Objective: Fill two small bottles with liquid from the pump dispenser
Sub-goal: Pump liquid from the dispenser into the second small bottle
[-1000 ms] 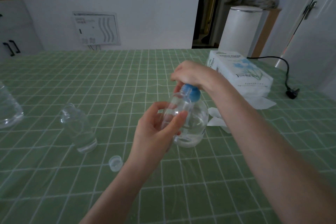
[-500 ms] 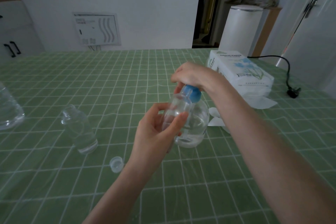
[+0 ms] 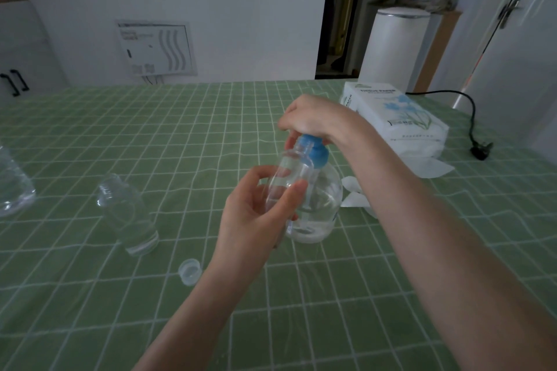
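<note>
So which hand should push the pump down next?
Probably the right hand: it is curled over the top of the blue pump head. The left hand is busy, its fingers holding the small bottle up by the pump.

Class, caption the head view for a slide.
Left hand holds small bottle at pump dispenser; right hand grips its top.

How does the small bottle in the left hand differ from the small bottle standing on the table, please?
The held bottle is lifted off the table in the left hand; the table bottle stands on its base, untouched. The held bottle's mouth sits by the blue head of the pump dispenser, under the right hand; the table bottle stands apart, a loose cap near it. Both are clear and uncapped.
</note>
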